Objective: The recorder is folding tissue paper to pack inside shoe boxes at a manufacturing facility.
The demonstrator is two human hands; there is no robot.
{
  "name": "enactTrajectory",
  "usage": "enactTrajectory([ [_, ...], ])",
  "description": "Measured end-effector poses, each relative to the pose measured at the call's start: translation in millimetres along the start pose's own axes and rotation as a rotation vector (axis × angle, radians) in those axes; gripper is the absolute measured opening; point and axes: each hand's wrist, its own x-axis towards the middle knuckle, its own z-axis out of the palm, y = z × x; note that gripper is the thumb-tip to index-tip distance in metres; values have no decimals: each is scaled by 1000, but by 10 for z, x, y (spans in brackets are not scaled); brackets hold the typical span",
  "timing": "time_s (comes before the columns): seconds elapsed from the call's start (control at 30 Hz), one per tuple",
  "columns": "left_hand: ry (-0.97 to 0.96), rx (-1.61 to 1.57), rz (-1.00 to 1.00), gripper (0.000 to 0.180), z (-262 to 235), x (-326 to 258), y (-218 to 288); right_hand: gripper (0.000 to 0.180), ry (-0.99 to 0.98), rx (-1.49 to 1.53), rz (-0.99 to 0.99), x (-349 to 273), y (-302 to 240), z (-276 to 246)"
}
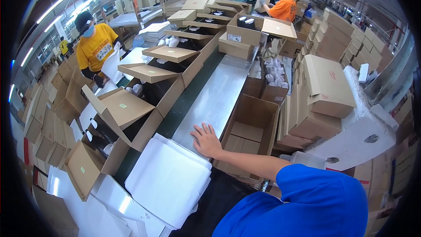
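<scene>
Resting flat with fingers spread, one hand (206, 140) is seen on the metal tabletop (219, 92), touching the far corner of a white paper stack (169, 180): plain, square-cut, slightly fanned sheets. An open empty cardboard box (250, 127) sits just beside it. The other hand isn't in view.

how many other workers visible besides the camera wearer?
3, maybe more hidden: a worker in yellow at left by the open boxes, a worker in orange at the far end, and a small distant figure at far left.
</scene>
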Motion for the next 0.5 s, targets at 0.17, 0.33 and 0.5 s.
enactTrajectory([
  [0.17, -126, 88, -47, 25, 57, 40, -3, 42, 7, -6, 10, -43, 11, -13],
  [0.33, -116, 166, 159, 34, -136, -270, -388, 46, -51, -2, -40, -137, -135, 197],
  [0.5, -254, -76, -260, 36, 178, -185, -38, 40, 19, -30, -150, -12, 282, 166],
])
